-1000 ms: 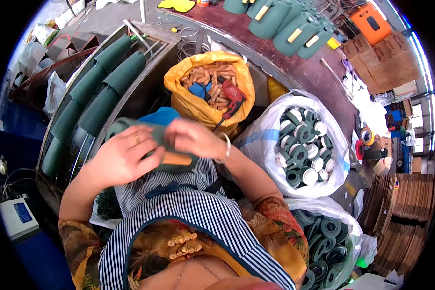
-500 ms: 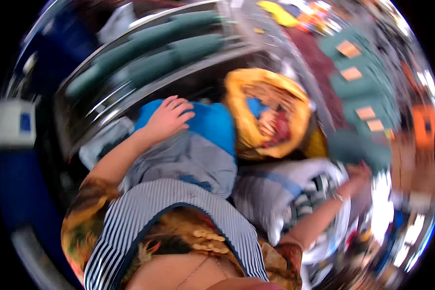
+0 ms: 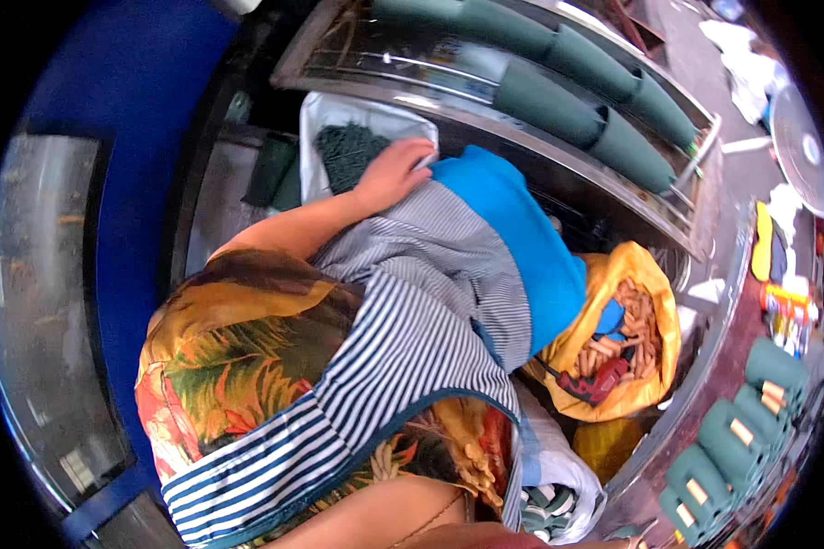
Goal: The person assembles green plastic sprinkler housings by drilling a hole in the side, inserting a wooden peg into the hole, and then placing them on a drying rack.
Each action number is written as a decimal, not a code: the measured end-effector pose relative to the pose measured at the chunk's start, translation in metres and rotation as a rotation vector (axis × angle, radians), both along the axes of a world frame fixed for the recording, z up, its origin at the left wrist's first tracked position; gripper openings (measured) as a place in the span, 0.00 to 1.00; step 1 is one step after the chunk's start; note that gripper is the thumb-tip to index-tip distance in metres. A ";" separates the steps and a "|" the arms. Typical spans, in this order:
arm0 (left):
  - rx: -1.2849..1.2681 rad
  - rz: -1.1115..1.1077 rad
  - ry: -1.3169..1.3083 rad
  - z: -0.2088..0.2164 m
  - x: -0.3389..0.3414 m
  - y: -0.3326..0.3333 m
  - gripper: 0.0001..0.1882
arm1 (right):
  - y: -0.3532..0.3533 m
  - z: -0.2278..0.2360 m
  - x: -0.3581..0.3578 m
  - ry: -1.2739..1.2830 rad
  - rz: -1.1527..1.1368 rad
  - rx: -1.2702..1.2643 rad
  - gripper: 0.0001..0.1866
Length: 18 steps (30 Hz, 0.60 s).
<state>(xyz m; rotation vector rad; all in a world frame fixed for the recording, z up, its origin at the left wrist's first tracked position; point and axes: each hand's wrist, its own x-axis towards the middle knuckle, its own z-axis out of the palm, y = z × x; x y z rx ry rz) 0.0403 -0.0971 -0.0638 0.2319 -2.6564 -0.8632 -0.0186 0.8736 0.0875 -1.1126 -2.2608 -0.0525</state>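
My left hand [image 3: 395, 174] lies on my lap at the edge of a bright blue cloth [image 3: 513, 242], over the grey striped apron. Its fingers are extended and slightly bent, with nothing seen in them. Just beside it stands a white sack [image 3: 421, 112] with dark green shredded or stringy material [image 3: 346, 151] inside. My right hand is out of sight; only a thin strip of what may be that arm shows at the bottom edge. Several dark green rolls [image 3: 719, 467] with pale tags lie on the dark red tabletop [image 3: 746, 316] at right.
A metal-framed rack [image 3: 558, 137] holding green rolls on rods crosses in front. To its right sits a yellow sack [image 3: 655, 265] of brown stick-like pieces, with a red and black tool [image 3: 595, 380] on them. A white bag [image 3: 590, 512] stands low; a fan [image 3: 801, 151] is far right.
The view has swung left. My left hand stays on my lap, now by the white sack. My right hand, earlier at a green roll on the right, has left the picture.
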 end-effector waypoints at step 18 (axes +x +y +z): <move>1.547 1.614 0.153 -0.226 0.275 -0.196 0.16 | -0.348 0.078 -0.106 -0.345 0.976 0.612 0.19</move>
